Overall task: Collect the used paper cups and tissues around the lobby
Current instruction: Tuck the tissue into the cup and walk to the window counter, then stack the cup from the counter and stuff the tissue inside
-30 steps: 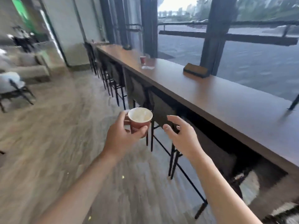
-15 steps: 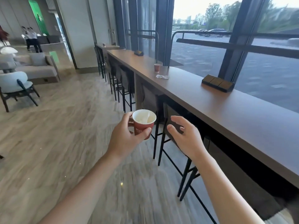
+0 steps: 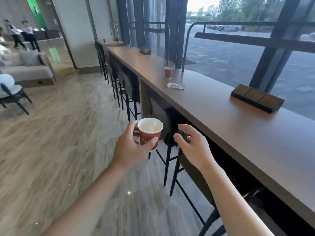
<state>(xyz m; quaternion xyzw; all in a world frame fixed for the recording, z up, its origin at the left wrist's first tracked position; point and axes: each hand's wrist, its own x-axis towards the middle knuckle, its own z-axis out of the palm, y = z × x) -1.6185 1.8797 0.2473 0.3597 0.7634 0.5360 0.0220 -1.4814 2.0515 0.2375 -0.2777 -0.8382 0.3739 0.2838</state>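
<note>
Left hand (image 3: 131, 149) wrapped around upright red paper cup with white lining (image 3: 149, 133), held over floor. Right hand (image 3: 194, 147) empty, fingers spread. Second red paper cup (image 3: 168, 72) and crumpled white tissue (image 3: 176, 86) on long brown wooden counter (image 3: 238, 132).

a paper cup (image 3: 168, 72) stands on the counter (image 3: 238, 126), a tissue (image 3: 176, 86) just before it.

Bright window (image 3: 230, 53) daylight; floor (image 3: 51, 150) motion-blurred (edges warped).
</note>
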